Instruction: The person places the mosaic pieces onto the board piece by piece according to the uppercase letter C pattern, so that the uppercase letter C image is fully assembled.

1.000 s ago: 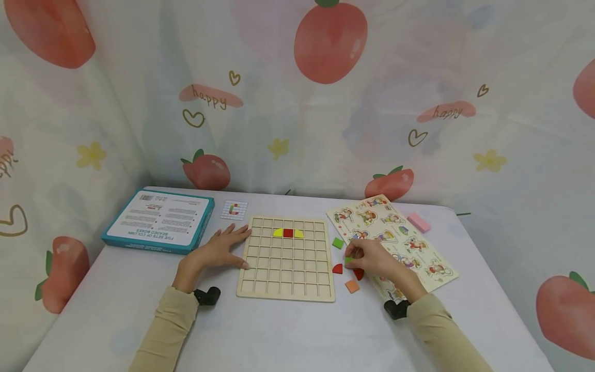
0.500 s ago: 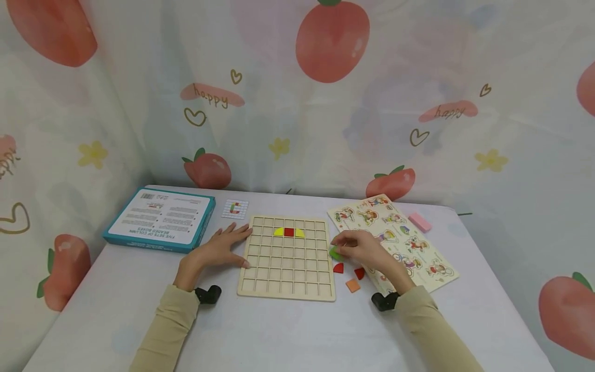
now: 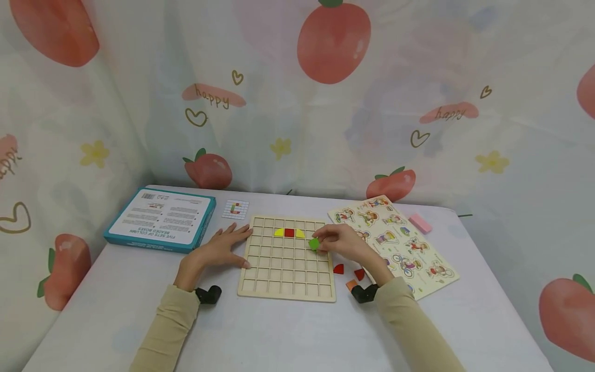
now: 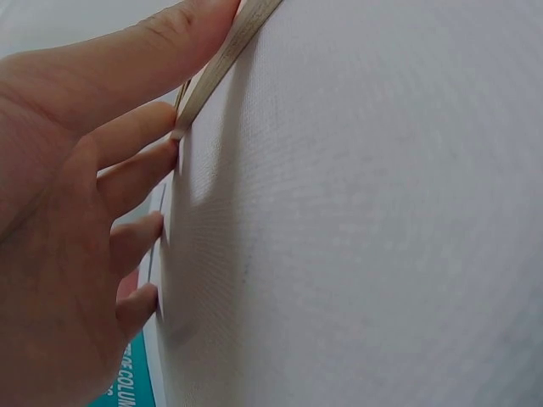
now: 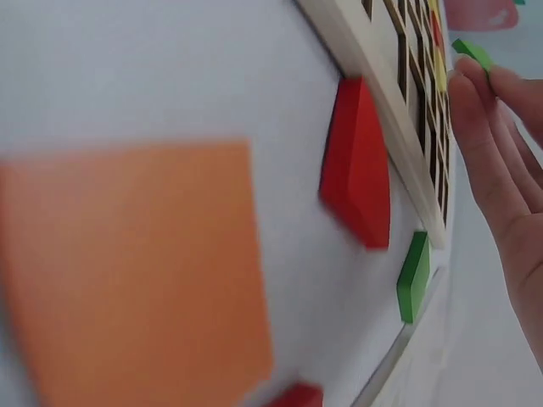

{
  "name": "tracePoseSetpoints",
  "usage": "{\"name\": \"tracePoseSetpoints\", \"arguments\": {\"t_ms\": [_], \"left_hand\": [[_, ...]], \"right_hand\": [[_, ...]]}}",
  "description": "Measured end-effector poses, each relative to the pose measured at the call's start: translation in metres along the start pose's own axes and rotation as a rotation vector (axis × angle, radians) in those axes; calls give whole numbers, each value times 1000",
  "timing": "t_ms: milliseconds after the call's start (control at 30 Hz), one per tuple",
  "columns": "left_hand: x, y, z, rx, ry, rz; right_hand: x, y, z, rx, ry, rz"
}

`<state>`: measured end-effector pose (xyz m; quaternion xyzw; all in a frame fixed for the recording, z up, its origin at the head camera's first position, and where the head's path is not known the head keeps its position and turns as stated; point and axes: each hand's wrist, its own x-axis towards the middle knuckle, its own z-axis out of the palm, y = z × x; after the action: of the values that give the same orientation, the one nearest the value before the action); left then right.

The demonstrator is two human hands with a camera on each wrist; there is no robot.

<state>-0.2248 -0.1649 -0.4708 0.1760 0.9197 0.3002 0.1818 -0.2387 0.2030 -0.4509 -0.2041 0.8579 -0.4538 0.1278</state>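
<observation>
My right hand (image 3: 344, 242) pinches a small green tile (image 3: 314, 244) between thumb and fingertips, over the right part of the wooden grid board (image 3: 281, 287). Near the board's far side, a red square (image 3: 289, 233) sits in a cell between two yellow rounded pieces (image 3: 279, 232). My left hand (image 3: 218, 253) has its fingers spread, with thumb and fingertips against the board's left edge; the left wrist view shows the thumb (image 4: 161, 42) at the wooden rim. Below my right hand, a second green tile (image 5: 414, 278) lies beside the board, hidden in the head view.
Right of the board lie red quarter-round pieces (image 3: 339, 269) and an orange square (image 5: 136, 280). Farther right are a picture puzzle board (image 3: 420, 263) and a pink block (image 3: 420, 222). A pattern card (image 3: 235, 210) and a teal-edged box (image 3: 158, 219) lie at the back left.
My right hand has moved left with the green tile, from beside the picture puzzle board to above the grid board. My left hand has stayed at the board's left edge.
</observation>
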Motion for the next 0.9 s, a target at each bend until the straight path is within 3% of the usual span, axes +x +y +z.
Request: {"name": "tracePoseSetpoints", "arguments": {"t_ms": [467,700,900], "left_hand": [[0,-2,0,6,13,18],[-1,-2,-1,-2,5,11],[-1,0,-2,-12,2,14]], "right_hand": [[28,-13,25,-35,8,31],[39,-27,36,-110,8,78],[48,-32,45,-132,-5,51]]}}
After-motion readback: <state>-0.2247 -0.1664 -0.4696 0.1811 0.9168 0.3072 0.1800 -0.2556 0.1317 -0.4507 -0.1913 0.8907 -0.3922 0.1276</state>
